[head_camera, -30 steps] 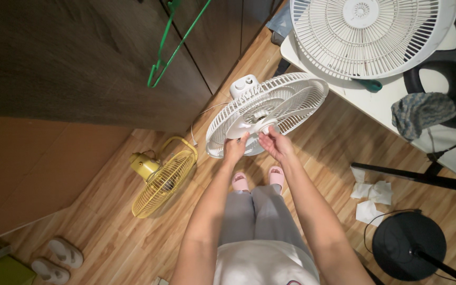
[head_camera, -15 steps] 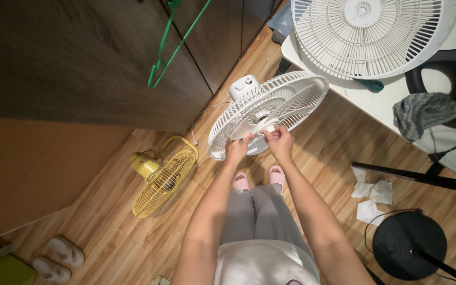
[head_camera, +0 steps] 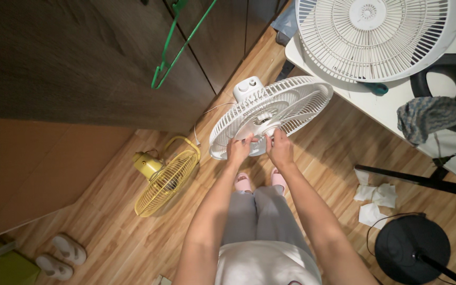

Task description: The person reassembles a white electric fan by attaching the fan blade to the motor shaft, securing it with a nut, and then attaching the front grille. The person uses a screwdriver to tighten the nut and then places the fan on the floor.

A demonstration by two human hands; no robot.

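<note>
Wood floor (head_camera: 312, 153), plank-laid, bears all items; dark cabinet (head_camera: 80, 58) at left, green hanger (head_camera: 178, 50) on its door; white table (head_camera: 391, 108) at upper right carries a detached white grille (head_camera: 381, 37); white fan (head_camera: 270, 113) stands ahead of the person's feet, its open rear guard facing up, blades exposed; yellow fan (head_camera: 164, 179) lies on the floor to its left, well apart; left hand (head_camera: 238, 150) and right hand (head_camera: 279, 148), side by side, fingers closed on the white fan's blade near the hub.
</note>
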